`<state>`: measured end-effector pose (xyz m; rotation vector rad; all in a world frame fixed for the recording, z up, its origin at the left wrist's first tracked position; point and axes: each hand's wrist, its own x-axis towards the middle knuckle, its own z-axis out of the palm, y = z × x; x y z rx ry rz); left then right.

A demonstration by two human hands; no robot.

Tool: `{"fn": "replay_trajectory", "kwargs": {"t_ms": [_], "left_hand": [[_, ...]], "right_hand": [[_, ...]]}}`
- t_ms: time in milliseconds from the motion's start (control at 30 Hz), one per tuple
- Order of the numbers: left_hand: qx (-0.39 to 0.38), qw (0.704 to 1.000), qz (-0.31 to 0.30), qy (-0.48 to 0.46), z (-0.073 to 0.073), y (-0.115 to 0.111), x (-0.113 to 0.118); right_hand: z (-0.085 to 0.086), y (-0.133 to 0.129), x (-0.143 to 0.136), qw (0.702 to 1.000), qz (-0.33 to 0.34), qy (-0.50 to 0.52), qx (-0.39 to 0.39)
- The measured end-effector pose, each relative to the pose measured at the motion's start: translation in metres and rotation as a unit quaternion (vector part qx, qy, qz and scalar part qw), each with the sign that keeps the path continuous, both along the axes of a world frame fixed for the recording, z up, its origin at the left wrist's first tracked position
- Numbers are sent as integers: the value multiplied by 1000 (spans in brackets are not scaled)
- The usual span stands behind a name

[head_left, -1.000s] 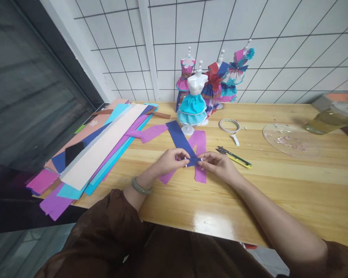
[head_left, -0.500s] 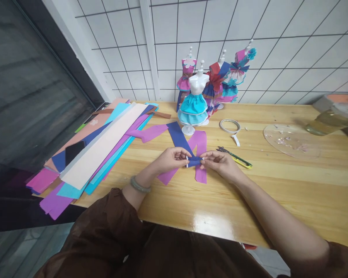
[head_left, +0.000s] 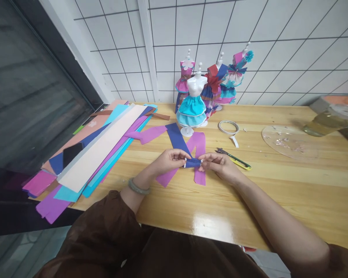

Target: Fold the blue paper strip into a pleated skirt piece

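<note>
A dark blue strip [head_left: 175, 135] runs from near the front mannequin's base down to both hands, its near end gathered into small folds. My left hand [head_left: 174, 159] pinches the left side of the folded end, where a bit of white shows. On the right side, my right hand [head_left: 219, 165] pinches the same piece between thumb and fingers. Purple strips [head_left: 200, 144] lie on the table beneath and around the blue one. Behind them stands a small white mannequin [head_left: 196, 85] in a turquoise layered skirt.
Long coloured sheets [head_left: 104, 148] are piled at the left with a black phone [head_left: 72, 154] on them. Dressed mannequins [head_left: 213, 83] stand by the tiled wall. Right of the hands are a tape roll [head_left: 228, 122], a cutter [head_left: 240, 162], a clear plate [head_left: 278, 148] and a jar [head_left: 321, 124].
The view has shifted slightly. Both hands still pinch the blue strip, and its gathered end between them looks a little more drawn out and turned.
</note>
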<state>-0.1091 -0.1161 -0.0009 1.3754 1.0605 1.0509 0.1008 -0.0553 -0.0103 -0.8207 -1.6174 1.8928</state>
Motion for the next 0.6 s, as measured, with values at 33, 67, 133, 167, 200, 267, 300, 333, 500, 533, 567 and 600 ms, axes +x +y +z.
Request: {"fn": "replay_trajectory", "kwargs": {"t_ms": [33, 67, 133, 167, 200, 267, 300, 333, 500, 533, 567, 600], "left_hand": [[1, 1000, 0, 0, 0, 0, 0], [2, 1000, 0, -1, 0, 0, 0], [5, 1000, 2, 0, 0, 0, 0], [5, 1000, 2, 2, 0, 0, 0], [7, 1000, 2, 5, 0, 0, 0], [9, 1000, 0, 8, 0, 0, 0], [12, 1000, -2, 8, 0, 0, -1], [14, 1000, -3, 8, 0, 0, -1], [29, 999, -2, 15, -2, 0, -2], [32, 999, -3, 18, -1, 0, -2], [36, 999, -4, 22, -1, 0, -1], [41, 999, -6, 27, 0, -1, -1]], "right_hand": [[1, 0, 0, 1000, 1, 0, -3], [1, -1, 0, 1000, 1, -1, -4], [3, -1, -1, 1000, -4, -5, -3], [3, -1, -2, 1000, -8, -7, 1], [3, -2, -2, 1000, -12, -10, 6], [3, -2, -3, 1000, -15, -17, 17], [3, -1, -3, 999, -15, -20, 20], [3, -1, -3, 999, -16, -25, 22], [6, -3, -4, 999, -28, -32, 30], [7, -3, -5, 999, -28, -30, 33], [7, -3, -5, 998, -28, -28, 38], [8, -3, -5, 998, -27, -27, 42]]}}
